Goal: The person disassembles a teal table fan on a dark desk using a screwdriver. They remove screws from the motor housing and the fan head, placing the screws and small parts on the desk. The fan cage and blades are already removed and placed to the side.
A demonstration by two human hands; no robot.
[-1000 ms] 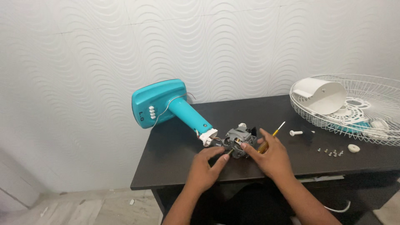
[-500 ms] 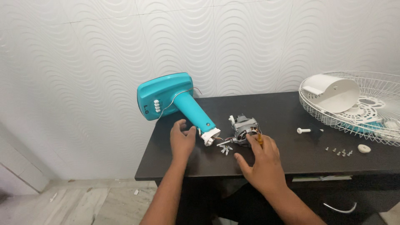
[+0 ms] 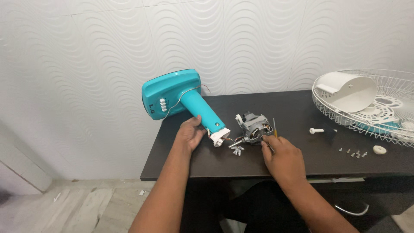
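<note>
While the teal fan stand (image 3: 202,113) is gripped by left hand (image 3: 189,133) near worktop's (image 3: 284,108) left edge, a screwdriver (image 3: 274,128) is clamped in right hand (image 3: 282,155) fingers at the motor (image 3: 253,128); steady aim req'd next.

Head camera looks down, near, over the black table (image 3: 302,108).

The scene is evenly and softly lit, with no hard shadows thrown. A dull sheen is seen on the dark bench (image 3: 302,112). The wavy wall (image 3: 86,64) is rendered sharply; slight bending is noticed toward the frame edges.
</note>
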